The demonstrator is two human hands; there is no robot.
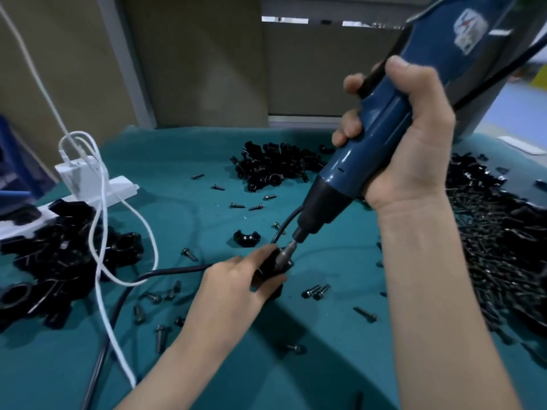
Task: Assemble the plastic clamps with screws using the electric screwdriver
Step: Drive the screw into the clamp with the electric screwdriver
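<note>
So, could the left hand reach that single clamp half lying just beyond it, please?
Probably yes, but not freely: the left hand is gripping the clamp under the screwdriver. The loose clamp half lies close beyond its fingers, unobstructed.

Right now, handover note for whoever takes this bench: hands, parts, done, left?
Right hand: gripping the blue electric screwdriver, bit angled down into the clamp.
Left hand: holding the black clamp on the green mat.
Parts: loose clamp halves piled at the back, one single half near the work, screw heap on the right, stray screws scattered around.
Done: pile at left looks like assembled clamps.
Left: finish this screw; whether it is seated cannot be seen. Then work through the rear pile.
</note>
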